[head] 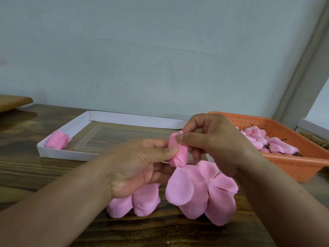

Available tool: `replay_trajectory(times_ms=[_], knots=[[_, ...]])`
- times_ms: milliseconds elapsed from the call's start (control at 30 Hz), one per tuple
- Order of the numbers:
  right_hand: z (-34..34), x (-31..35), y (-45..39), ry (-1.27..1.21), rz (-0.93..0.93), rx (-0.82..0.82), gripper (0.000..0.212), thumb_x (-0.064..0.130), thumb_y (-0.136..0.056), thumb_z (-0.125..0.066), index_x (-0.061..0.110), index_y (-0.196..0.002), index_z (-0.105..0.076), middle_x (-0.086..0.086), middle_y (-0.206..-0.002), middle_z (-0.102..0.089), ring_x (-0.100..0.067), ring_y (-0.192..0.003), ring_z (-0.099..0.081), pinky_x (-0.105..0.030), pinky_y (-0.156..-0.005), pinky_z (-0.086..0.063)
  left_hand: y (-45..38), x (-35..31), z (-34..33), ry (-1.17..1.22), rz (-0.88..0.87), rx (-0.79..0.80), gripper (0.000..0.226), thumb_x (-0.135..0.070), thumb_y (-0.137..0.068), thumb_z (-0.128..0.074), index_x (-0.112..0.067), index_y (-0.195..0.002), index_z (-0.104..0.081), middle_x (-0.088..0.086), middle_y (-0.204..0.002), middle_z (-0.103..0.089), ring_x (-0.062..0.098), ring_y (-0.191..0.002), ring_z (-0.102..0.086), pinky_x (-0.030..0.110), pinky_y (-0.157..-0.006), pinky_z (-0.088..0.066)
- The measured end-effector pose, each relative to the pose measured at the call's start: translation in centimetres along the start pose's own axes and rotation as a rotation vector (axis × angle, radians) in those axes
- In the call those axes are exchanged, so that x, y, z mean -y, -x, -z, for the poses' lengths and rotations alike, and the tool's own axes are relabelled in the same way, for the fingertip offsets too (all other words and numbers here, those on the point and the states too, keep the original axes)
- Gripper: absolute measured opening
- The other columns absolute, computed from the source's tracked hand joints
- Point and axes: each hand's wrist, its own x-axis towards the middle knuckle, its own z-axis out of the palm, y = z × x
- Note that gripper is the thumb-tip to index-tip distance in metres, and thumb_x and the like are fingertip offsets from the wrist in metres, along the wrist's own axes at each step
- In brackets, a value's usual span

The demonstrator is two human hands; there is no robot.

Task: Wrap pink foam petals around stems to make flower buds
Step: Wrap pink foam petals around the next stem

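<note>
A pink foam flower bud (179, 154) is held up in front of me, one petal rolled around its core. My left hand (135, 166) pinches the rolled petal between thumb and fingers. From the right, my right hand (211, 139) pinches the top of the same bud with thumb and fingertips. Loose open petals (203, 191) of the same flower hang below the bud. The stem is hidden behind the petals and fingers. More pink petals (135, 202) lie on the table under my left hand.
A white cardboard tray (71, 154) at the left holds one finished pink bud (57, 140). An orange plastic basket (292, 166) at the right holds several pink buds on stems. A wooden board (12, 102) lies at the far left, a grey wall behind.
</note>
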Motion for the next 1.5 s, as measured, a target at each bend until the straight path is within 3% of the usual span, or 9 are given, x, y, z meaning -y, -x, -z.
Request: replay_trajectory(times_ms=[300, 567, 833, 967, 1100, 1200, 1267, 1367, 1500], knots=[[0.1, 0.1, 0.1, 0.028, -0.018, 0.022, 0.020, 0.001, -0.076, -0.071, 0.008, -0.062, -0.058, -0.005, -0.043, -0.055, -0.012, -0.033, -0.043, -0.019, -0.037, -0.036, 0.1, -0.3, 0.4, -0.016, 0.046, -0.008, 0.018, -0.024, -0.067, -0.069, -0.013, -0.080, -0.075, 0.005, -0.074, -0.066, 0.014, -0.063, -0.065, 0.023, -0.056, -0.054], [0.0, 0.0, 0.1, 0.016, 0.000, 0.017, 0.020, 0.000, -0.077, -0.070, 0.007, -0.062, -0.058, -0.002, -0.042, -0.054, -0.012, -0.033, -0.043, -0.020, -0.037, -0.036, 0.0, -0.3, -0.1, 0.154, 0.017, 0.021, 0.013, -0.011, -0.077, -0.056, -0.001, -0.083, -0.062, 0.007, -0.065, -0.066, 0.016, -0.058, -0.068, 0.023, -0.052, -0.056], [-0.2, 0.4, 0.3, 0.020, 0.039, -0.008, 0.016, 0.001, -0.076, -0.072, 0.005, -0.066, -0.060, -0.009, -0.047, -0.058, -0.016, -0.035, -0.044, -0.022, -0.039, -0.037, -0.6, 0.2, 1.3, 0.063, -0.016, 0.013, 0.016, -0.016, -0.077, -0.061, -0.007, -0.089, -0.060, 0.002, -0.074, -0.064, 0.011, -0.065, -0.062, 0.021, -0.062, -0.055], [-0.1, 0.9, 0.6, -0.010, 0.067, 0.018, 0.009, 0.002, -0.075, -0.071, 0.005, -0.076, -0.063, -0.007, -0.049, -0.059, -0.014, -0.035, -0.043, -0.020, -0.038, -0.036, -1.0, 0.4, 2.4, 0.007, -0.003, 0.060, 0.015, -0.024, -0.079, -0.067, -0.012, -0.089, -0.063, 0.004, -0.082, -0.054, 0.018, -0.073, -0.051, 0.027, -0.072, -0.042], [0.8, 1.2, 0.5, -0.023, 0.166, -0.045, 0.013, 0.007, -0.069, -0.073, 0.008, -0.079, -0.064, -0.007, -0.054, -0.063, -0.014, -0.037, -0.045, -0.020, -0.040, -0.037, -1.3, 0.7, 2.8, 0.142, -0.073, 0.110, 0.016, -0.021, -0.096, -0.054, -0.007, -0.100, -0.062, 0.001, -0.086, -0.068, 0.012, -0.081, -0.067, 0.023, -0.071, -0.055], [1.6, 1.3, 0.3, 0.020, 0.279, -0.068, 0.019, 0.009, -0.063, -0.066, 0.013, -0.082, -0.066, -0.003, -0.071, -0.068, -0.013, -0.053, -0.055, -0.025, -0.050, -0.045, -1.3, 0.6, 2.9, 0.174, -0.113, 0.120, 0.021, -0.020, -0.099, -0.047, -0.007, -0.102, -0.063, 0.001, -0.090, -0.070, 0.012, -0.086, -0.068, 0.021, -0.072, -0.054], [2.0, 1.3, 0.4, 0.143, 0.361, 0.056, 0.035, 0.013, -0.060, -0.072, 0.019, -0.093, -0.064, 0.004, -0.095, -0.067, -0.011, -0.081, -0.062, -0.027, -0.068, -0.050, -1.3, 0.5, 2.8, 0.176, -0.121, 0.133, 0.024, -0.021, -0.100, -0.045, -0.008, -0.101, -0.065, 0.002, -0.091, -0.069, 0.012, -0.087, -0.068, 0.021, -0.073, -0.054], [2.2, 1.0, 0.6, 0.463, 0.390, 0.261, 0.064, 0.022, -0.060, -0.079, 0.028, -0.118, -0.052, 0.010, -0.134, -0.047, -0.006, -0.123, -0.047, -0.025, -0.096, -0.042, -1.4, 0.5, 2.9, 0.181, -0.104, 0.123, 0.026, -0.024, -0.101, -0.043, -0.006, -0.102, -0.062, 0.003, -0.091, -0.069, 0.014, -0.085, -0.067, 0.023, -0.073, -0.055], [1.4, 0.1, 0.5, 0.621, 0.408, 0.258, 0.078, 0.029, -0.061, -0.083, 0.034, -0.126, -0.040, 0.016, -0.145, -0.031, 0.005, -0.131, -0.033, -0.017, -0.106, -0.031, -1.5, 0.4, 2.9, 0.200, -0.056, 0.114, 0.028, -0.028, -0.102, -0.040, -0.007, -0.105, -0.058, 0.003, -0.089, -0.068, 0.015, -0.085, -0.067, 0.025, -0.073, -0.055]])
